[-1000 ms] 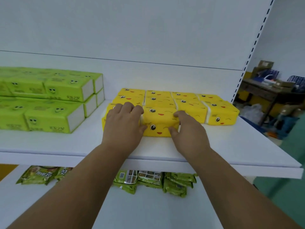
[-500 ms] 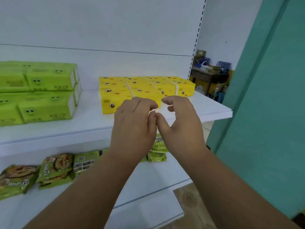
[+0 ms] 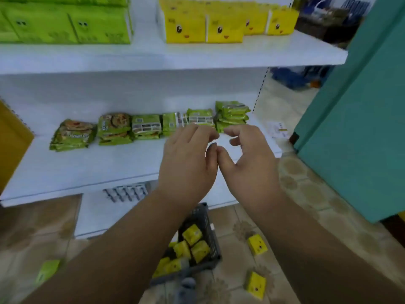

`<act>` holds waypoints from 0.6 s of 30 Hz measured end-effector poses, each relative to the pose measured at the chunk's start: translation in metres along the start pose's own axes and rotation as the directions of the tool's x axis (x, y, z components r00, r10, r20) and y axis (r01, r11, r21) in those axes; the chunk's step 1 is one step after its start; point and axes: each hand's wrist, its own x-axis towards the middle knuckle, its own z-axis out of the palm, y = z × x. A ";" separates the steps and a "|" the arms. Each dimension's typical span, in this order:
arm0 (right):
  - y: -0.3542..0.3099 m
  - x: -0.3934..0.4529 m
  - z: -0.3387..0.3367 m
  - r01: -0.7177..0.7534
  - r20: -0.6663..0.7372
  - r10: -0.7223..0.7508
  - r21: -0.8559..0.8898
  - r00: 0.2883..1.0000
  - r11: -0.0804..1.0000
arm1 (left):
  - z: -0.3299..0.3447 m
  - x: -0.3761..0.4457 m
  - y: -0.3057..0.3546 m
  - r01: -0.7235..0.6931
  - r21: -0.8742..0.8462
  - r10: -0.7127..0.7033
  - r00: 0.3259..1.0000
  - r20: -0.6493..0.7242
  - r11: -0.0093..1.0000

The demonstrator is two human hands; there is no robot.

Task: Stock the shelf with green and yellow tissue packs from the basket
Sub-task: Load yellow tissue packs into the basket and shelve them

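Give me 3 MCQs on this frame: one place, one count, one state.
1. Where is the basket?
A. top shelf
B. floor, below the arms
C. desk

2. How many yellow packs lie loose on the floor right of the basket?
A. two
B. five
C. none

3. What do the hands hold?
A. green pack
B. yellow pack
C. nothing

B: it sits on the tiles under the forearms.
A: one pack, another.
C: left hand and right hand hover with loosely curled fingers, no grip on anything.
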 end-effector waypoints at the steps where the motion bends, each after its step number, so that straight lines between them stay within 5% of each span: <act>1: 0.008 -0.021 0.004 -0.023 0.038 0.022 0.015 0.999 1.000 | 0.005 -0.023 0.000 0.037 0.000 -0.037 0.999 0.024 0.999; 9: 0.055 -0.159 0.048 -0.249 0.327 0.245 -0.029 0.913 0.968 | 0.031 -0.177 -0.015 0.248 0.066 -0.257 0.920 0.295 0.966; 18: 0.080 -0.196 0.157 -0.316 0.542 0.354 -0.166 0.762 0.934 | 0.070 -0.246 -0.117 0.416 0.126 -0.425 0.780 0.460 0.900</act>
